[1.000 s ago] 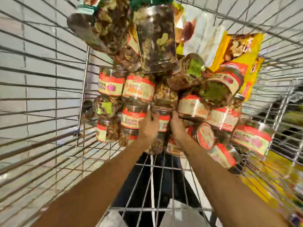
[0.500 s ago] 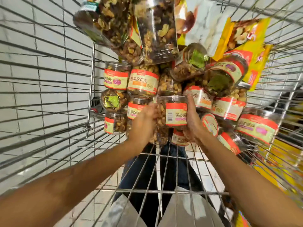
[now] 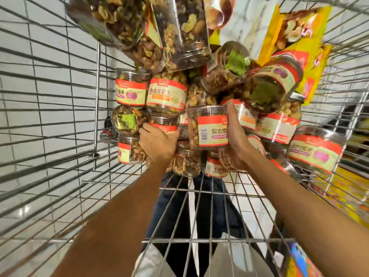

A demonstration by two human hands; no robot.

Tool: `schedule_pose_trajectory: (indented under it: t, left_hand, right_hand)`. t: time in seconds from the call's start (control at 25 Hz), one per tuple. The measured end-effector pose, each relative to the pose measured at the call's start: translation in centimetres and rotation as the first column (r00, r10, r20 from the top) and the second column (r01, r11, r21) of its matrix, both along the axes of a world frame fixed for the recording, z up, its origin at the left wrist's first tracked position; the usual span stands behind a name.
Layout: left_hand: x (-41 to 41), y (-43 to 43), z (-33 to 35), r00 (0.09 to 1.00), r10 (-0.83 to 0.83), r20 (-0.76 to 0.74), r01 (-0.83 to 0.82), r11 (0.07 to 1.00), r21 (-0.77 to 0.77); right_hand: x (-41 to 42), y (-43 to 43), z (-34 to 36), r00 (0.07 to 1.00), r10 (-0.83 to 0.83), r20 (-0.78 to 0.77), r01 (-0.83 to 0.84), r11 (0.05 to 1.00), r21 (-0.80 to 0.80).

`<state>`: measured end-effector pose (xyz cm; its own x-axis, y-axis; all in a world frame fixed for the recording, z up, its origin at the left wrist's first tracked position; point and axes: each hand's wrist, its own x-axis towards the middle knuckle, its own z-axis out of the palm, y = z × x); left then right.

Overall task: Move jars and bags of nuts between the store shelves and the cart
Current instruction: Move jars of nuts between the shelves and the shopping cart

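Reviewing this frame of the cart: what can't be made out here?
- Head view: what the left hand grips; its own back hides the fingers.
- Held jar: label text cut off by the right hand.
- Nut bags: tops cropped by the frame's upper edge.
- Store shelves: not visible.

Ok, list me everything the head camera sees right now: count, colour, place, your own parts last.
Lifted jar: one, clear with red and cream label, barcode facing the camera, held above the pile.
Other jars: over a dozen, exact count unclear, clear with red and cream labels, piled in the cart, some tipped.
Clear bags of nuts: at least two, brown contents, top of pile.
Yellow bags: at least two, upper right; a white one beside them.
Cart: one, silver wire, around everything.
Floor: white tiles, seen through the wire.
Left hand: grips a jar in the pile.
Right hand: grips the lifted jar.
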<state>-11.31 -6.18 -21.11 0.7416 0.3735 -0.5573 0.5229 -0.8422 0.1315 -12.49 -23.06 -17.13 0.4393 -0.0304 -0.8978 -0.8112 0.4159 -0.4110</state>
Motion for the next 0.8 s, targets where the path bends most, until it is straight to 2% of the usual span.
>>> schedule_pose_trajectory:
  t: [0.08, 0.16, 0.2, 0.28, 0.32, 0.4, 0.44, 0.56, 0.68, 0.8]
  left_hand:
    - [0.5, 1.1, 0.7, 1.000, 0.024, -0.013, -0.025, 0.997, -0.078]
    - [1.6, 2.0, 2.6, 0.991, 0.072, -0.110, -0.102, 0.951, -0.291]
    - [2.5, 2.3, 4.1, 0.980, 0.084, -0.181, -0.154, 0.894, -0.420]
    - [4.3, 2.5, 8.3, 0.946, -0.015, -0.325, -0.198, 0.768, -0.609]
    - [5.1, 2.3, 10.8, 0.930, -0.127, -0.344, -0.145, 0.735, -0.662]
    - [6.8, 1.3, 15.6, 0.918, -0.260, -0.300, -0.055, 0.665, -0.745]
    - [7.4, 0.7, 17.6, 0.921, -0.268, -0.282, -0.074, 0.592, -0.802]
    - [8.1, -2.8, 24.0, 0.926, -0.281, -0.252, -0.143, 0.356, -0.923]
    - [6.2, -8.2, 30.3, 0.886, -0.437, -0.155, -0.100, 0.147, -0.984]
    - [2.0, -13.5, 35.0, 0.777, -0.607, -0.165, -0.175, 0.044, -0.984]
  right_hand:
    - [1.1, -0.6, 1.6, 1.000, -0.006, 0.028, 0.006, 1.000, -0.013]
    - [2.3, -1.0, 4.1, 0.998, 0.009, 0.061, -0.006, 0.999, -0.050]
    - [3.0, -1.3, 5.7, 0.996, 0.017, 0.082, -0.011, 0.998, -0.061]
    - [3.6, -2.0, 9.5, 0.990, 0.016, 0.137, -0.005, 0.997, -0.080]
    - [3.7, -2.4, 11.7, 0.986, -0.018, 0.169, 0.033, 0.995, -0.089]
    - [3.4, -3.3, 16.2, 0.959, -0.156, 0.238, 0.180, 0.980, -0.082]
    - [2.8, -3.8, 18.2, 0.933, -0.225, 0.280, 0.249, 0.967, -0.053]
    - [-1.0, -5.6, 24.4, 0.782, -0.462, 0.418, 0.474, 0.877, 0.083]
    - [-7.5, -7.8, 29.3, 0.543, -0.670, 0.506, 0.719, 0.682, 0.131]
    - [-14.8, -9.1, 32.9, 0.337, -0.747, 0.573, 0.879, 0.467, 0.091]
